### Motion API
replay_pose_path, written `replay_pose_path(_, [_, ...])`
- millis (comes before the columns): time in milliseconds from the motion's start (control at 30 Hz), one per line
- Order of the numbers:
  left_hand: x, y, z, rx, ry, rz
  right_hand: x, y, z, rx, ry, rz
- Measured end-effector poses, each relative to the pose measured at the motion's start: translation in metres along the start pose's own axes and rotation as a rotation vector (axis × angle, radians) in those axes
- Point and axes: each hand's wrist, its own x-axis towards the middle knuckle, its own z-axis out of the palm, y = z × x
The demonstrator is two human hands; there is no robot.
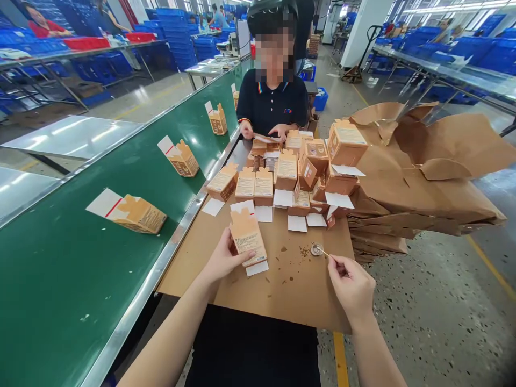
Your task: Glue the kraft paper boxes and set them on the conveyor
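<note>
Two hands work apart above the desk [290, 293]. Left hand [226, 257] steadies a kraft carton [246, 236] on end for support; right hand [352, 285] pinches a small metal spoon [317, 249] by its thin handle.

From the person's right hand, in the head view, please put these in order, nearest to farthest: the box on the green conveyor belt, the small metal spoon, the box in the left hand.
From the right hand:
1. Small metal spoon: handle in the fingers, bowl on the brown cardboard sheet.
2. Kraft box: to the left, held by the left hand.
3. Kraft box: farther left, lying on the green conveyor belt.
</note>
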Motion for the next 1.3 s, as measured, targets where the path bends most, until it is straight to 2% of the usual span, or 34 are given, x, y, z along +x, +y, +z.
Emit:
replay_pose_path(67, [0.006, -0.003, 0.001, 0.011, -0.006, -0.005, -0.008, -0.012, -0.001, 0.051, 0.022, 0.005])
replay_pose_path(133, [0.01, -0.008, 0.0, 0.014, -0.003, -0.018, -0.021, -0.032, 0.005, 0.159, -0.008, 0.01])
replay_pose_path(233, [0.011, -0.015, 0.0, 0.011, 0.01, -0.007, -0.043, -0.065, 0.029, 0.333, -0.152, -0.019])
replay_pose_path(300, [0.01, -0.018, 0.001, 0.011, 0.012, 0.014, -0.054, -0.08, 0.051, 0.375, -0.211, -0.049])
replay_pose_path(400, [0.009, -0.02, 0.001, 0.027, -0.002, 0.036, -0.062, -0.087, 0.078, 0.395, -0.255, -0.075])
replay_pose_path(500, [0.007, -0.022, 0.0, 0.042, -0.021, 0.041, -0.063, -0.085, 0.089, 0.401, -0.264, -0.094])
replay_pose_path(633, [0.002, -0.021, 0.001, 0.073, -0.022, 0.04, -0.061, -0.082, 0.081, 0.415, -0.234, -0.101])
replay_pose_path(833, [-0.02, -0.023, 0.005, 0.228, -0.006, 0.037, -0.059, -0.069, 0.04, 0.413, -0.155, -0.066])
replay_pose_path(1000, [-0.031, -0.036, 0.006, 0.443, 0.043, 0.075, -0.066, -0.052, 0.013, 0.381, -0.132, 0.04])
replay_pose_path(1133, [-0.029, -0.043, 0.006, 0.496, 0.045, 0.057, -0.072, -0.048, 0.009, 0.386, -0.122, 0.092])
replay_pose_path(1300, [-0.03, -0.046, 0.014, 0.517, 0.074, 0.09, -0.07, -0.052, 0.016, 0.403, -0.131, 0.102])
